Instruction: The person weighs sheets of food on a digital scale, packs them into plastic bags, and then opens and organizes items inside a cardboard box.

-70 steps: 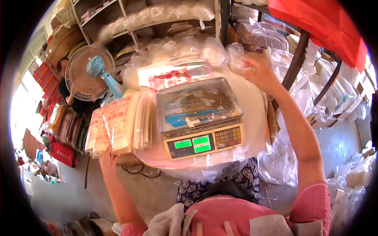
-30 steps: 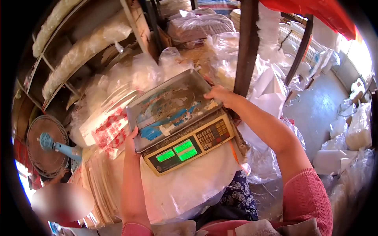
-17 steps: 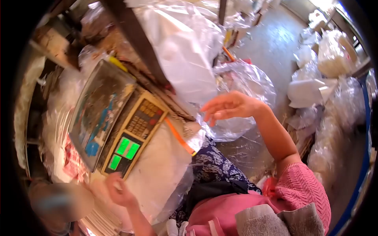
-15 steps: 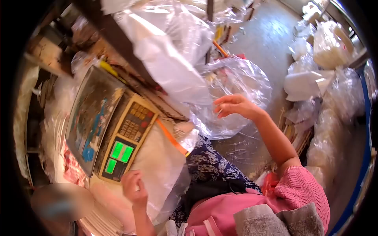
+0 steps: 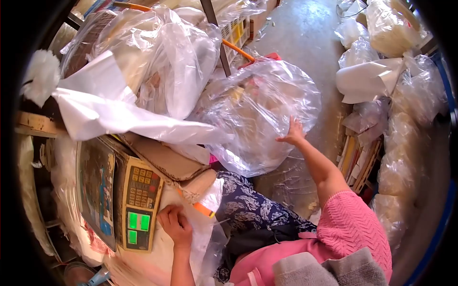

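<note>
At the lower left, a digital scale (image 5: 142, 195) with lit green displays and a worn metal tray (image 5: 95, 190) rests on a pale, plastic-covered surface. My left hand (image 5: 175, 224) lies just right of the scale's display panel, its fingers curled; whatever they may hold is hidden. My right hand (image 5: 293, 133) is spread, with nothing held, at the right side of a large clear plastic bag (image 5: 257, 109). Contents inside the bag are blurred by the plastic. A white sheet (image 5: 138, 119) stretches between the scale and the bag.
Cardboard (image 5: 167, 162) and an orange strap (image 5: 204, 209) lie beside the scale. More plastic-wrapped bundles (image 5: 167, 57) stand at the upper left, near a dark metal post (image 5: 216, 35). Along the right are wrapped packages (image 5: 396, 157) and a stack of boards (image 5: 358, 159). A fan (image 5: 78, 274) shows at bottom left.
The view has turned right. Both hands have come off the scale tray; my right hand has moved to the large plastic bag and its fingers have spread. My left hand is now beside the scale.
</note>
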`<state>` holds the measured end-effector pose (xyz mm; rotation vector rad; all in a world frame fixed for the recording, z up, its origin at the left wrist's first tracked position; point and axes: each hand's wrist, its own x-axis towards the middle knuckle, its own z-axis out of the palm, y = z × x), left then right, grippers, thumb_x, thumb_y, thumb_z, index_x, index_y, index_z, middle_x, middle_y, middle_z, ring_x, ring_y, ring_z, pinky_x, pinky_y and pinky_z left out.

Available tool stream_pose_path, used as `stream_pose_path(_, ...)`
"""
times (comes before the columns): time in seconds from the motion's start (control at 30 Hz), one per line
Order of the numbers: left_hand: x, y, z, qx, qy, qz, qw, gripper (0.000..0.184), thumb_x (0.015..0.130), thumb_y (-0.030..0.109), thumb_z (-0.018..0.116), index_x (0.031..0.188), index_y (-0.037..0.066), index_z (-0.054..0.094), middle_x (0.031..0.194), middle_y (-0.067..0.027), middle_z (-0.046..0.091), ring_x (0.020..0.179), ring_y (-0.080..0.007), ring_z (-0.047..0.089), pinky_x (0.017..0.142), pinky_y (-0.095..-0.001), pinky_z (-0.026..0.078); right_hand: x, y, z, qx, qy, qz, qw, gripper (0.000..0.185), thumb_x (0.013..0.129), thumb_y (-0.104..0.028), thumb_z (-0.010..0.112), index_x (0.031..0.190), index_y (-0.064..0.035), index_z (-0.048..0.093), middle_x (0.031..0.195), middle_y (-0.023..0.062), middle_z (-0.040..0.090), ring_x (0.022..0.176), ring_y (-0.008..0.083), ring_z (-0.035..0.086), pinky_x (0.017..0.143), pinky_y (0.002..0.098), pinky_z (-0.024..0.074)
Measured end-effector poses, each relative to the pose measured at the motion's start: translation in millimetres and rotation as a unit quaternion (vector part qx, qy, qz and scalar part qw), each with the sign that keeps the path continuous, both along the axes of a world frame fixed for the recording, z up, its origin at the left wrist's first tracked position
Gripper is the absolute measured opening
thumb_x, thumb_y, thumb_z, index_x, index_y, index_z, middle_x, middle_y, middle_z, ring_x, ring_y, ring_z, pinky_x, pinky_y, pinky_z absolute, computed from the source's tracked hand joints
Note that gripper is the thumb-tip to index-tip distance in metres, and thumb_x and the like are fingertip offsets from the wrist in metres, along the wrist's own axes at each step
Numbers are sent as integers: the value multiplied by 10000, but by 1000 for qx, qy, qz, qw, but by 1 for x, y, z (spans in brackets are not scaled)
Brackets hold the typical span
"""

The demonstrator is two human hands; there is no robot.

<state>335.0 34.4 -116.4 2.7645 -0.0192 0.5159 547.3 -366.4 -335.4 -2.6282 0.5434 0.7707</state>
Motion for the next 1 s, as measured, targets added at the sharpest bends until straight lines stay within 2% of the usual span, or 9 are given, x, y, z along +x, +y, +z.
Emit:
stream_pose_path(0.13,3,-3,0,5,-3,5,1000,232,667,-74,464,835,34,582,899,-111,522,844,-295,468,734,-382,384,16,12,-69,-19,52,-10,998,780,709,-356,705,1369,-156,340,1296,177,479,1220,340,441,1027,577,249)
stream_pose_path(0.17,4,-2,0,1,-1,6,1000,226,667,-74,455,830,30,572,890,-117,520,836,-299,467,733,-385,376,17,13,-80,-46,27,21,998,437,775,-255,603,1184,-112,548,1097,152,615,1066,344,561,989,523,338)
stream_pose_path(0.33,5,-4,-1,-5,14,17,1000,198,667,-65,438,814,22,538,884,-129,511,821,-306,457,735,-391,355,58,34,-71,150,-124,-94,976,379,774,-281,614,1062,-35,596,997,150,633,916,319,595,796,403,465)
stream_pose_path(0.4,4,-3,-2,2,18,20,1000,188,671,-58,438,818,20,526,899,-136,506,823,-310,450,737,-394,351,78,77,-72,414,-180,-207,868,361,793,-273,599,1078,-52,583,996,108,620,887,242,567,774,382,450)
stream_pose_path(0.53,4,-3,-4,25,12,26,999,213,686,-60,433,837,34,550,899,-116,523,825,-302,461,711,-396,374,119,225,-36,621,-69,-214,751,362,831,-296,556,1150,-129,514,1020,58,545,921,165,467,738,336,408)
stream_pose_path(0.63,3,-2,-4,27,20,31,999,187,701,-35,431,829,50,538,890,-115,526,816,-298,459,714,-401,363,122,322,9,664,32,-175,726,322,834,-292,556,1109,-125,534,963,47,556,824,165,489,682,314,413)
stream_pose_path(0.77,7,-6,-1,20,21,38,999,191,699,-25,432,825,66,542,872,-93,532,814,-292,455,719,-396,356,121,400,27,637,-42,-37,769,301,825,-241,562,1093,-104,561,976,65,586,855,170,528,721,323,435)
stream_pose_path(0.9,4,-1,-5,17,28,34,999,199,690,-34,431,839,52,531,898,-108,518,828,-300,448,726,-401,355,119,399,26,536,-139,137,822,284,816,-190,569,1077,-82,588,989,83,617,885,175,566,760,332,456)
stream_pose_path(1.0,0,3,-6,15,30,24,999,203,686,-42,427,852,32,518,925,-133,505,841,-310,443,736,-408,356,112,340,34,513,-259,202,793,273,809,-152,574,1066,-66,608,998,97,639,908,179,595,789,339,473)
